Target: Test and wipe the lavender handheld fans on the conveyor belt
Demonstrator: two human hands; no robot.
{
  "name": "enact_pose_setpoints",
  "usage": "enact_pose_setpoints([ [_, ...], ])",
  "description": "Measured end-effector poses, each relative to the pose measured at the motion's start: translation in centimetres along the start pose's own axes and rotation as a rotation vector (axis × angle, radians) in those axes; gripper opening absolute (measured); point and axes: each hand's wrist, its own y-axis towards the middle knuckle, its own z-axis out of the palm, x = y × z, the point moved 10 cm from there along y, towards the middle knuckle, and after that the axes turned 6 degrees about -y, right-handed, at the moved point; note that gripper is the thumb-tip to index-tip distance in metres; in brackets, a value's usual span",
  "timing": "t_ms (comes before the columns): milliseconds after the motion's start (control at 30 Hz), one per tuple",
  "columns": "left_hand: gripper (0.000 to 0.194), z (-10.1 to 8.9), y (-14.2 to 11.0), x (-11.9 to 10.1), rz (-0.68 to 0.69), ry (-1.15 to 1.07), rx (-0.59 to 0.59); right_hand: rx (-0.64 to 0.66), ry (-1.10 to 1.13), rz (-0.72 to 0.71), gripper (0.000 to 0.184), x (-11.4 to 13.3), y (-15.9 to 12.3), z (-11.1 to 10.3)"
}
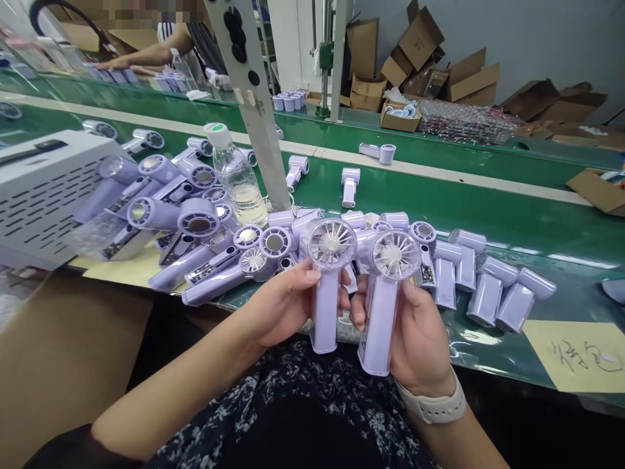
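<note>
Two lilac handheld fans are held upright side by side over my lap, their round blade heads at the top. My left hand (288,303) is wrapped round the handle of the left fan (326,309), thumb just under its head. The right fan (379,319) is gripped by my right hand (420,332), which wears a pale watch band at the wrist. Just beyond both heads, more lilac fans (200,221) lie in a loose pile on the green bench. Several finished-looking fan bodies (488,286) lie to the right of my right hand.
A water bottle (239,176) stands behind the pile, near a slanted metal post (258,98). At left is a white slotted metal box (43,195). A yellow paper (576,358) lies at the right edge. Across the green conveyor (430,202), a co-worker's arm (156,55) reaches over parts.
</note>
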Motion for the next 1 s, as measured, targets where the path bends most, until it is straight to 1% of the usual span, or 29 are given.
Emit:
enact_pose_setpoints([
  [100,0.031,-0.2,-0.2,-0.6,0.025,-0.008,0.013,-0.045,0.007,-0.062,0.024,0.7,0.0,-0.9],
  [167,0.037,-0.6,-0.5,-1.1,0.062,0.039,-0.019,-0.071,-0.029,-0.13,0.02,1.5,0.0,-1.6],
  [233,0.045,-0.8,-0.7,-1.4,0.091,0.109,-0.044,-0.116,-0.064,-0.18,0.021,2.0,0.0,-2.3],
  [300,0.045,-0.8,-0.8,-1.6,0.11,0.164,-0.044,-0.169,-0.07,-0.19,0.027,2.0,0.1,-2.9],
  [367,0.044,-0.7,-0.8,-1.5,0.114,0.194,-0.013,-0.191,-0.063,-0.179,0.032,1.7,0.2,-3.0],
  [433,0.046,-0.5,-0.6,-1.3,0.113,0.213,0.018,-0.186,-0.056,-0.172,0.031,1.4,0.5,-2.8],
  [567,0.049,-0.3,-0.4,-1.3,0.108,0.243,0.036,-0.197,-0.047,-0.16,0.026,0.9,0.7,-3.0],
  [633,0.047,0.0,-0.6,-1.5,0.095,0.282,0.047,-0.215,-0.078,-0.179,0.026,1.2,0.3,-3.3],
  [667,0.043,0.1,-0.8,-1.7,0.102,0.332,0.039,-0.22,-0.115,-0.214,0.027,1.7,0.0,-3.4],
  [733,0.038,0.3,-1.5,-3.0,0.199,0.506,0.004,-0.191,-0.292,-0.331,0.034,3.4,-1.2,-3.1],
  [767,0.037,0.9,-1.9,-3.7,0.281,0.622,0.018,-0.152,-0.425,-0.415,0.041,4.4,-2.0,-2.5],
  [800,0.036,1.9,-2.5,-4.4,0.384,0.743,0.063,-0.095,-0.563,-0.509,0.049,5.5,-2.9,-1.6],
  [833,0.034,3.1,-3.1,-4.8,0.497,0.854,0.127,-0.023,-0.684,-0.603,0.053,6.3,-3.8,-0.5],
  [867,0.03,4.3,-3.8,-4.9,0.606,0.942,0.196,0.047,-0.763,-0.68,0.05,6.8,-4.7,0.4],
  [900,0.026,5.2,-4.5,-4.9,0.707,1.0,0.25,0.11,-0.803,-0.715,0.042,7.1,-5.2,1.0],
  [933,0.024,5.7,-5.0,-5.0,0.798,1.03,0.273,0.144,-0.809,-0.703,0.032,7.1,-5.3,1.2],
  [967,0.024,6.0,-5.5,-5.2,0.876,1.038,0.268,0.146,-0.781,-0.64,0.024,7.0,-5.1,0.8],
  [1000,0.024,6.1,-5.9,-5.4,0.929,1.035,0.259,0.121,-0.74,-0.554,0.021,6.8,-4.6,0.0],
])
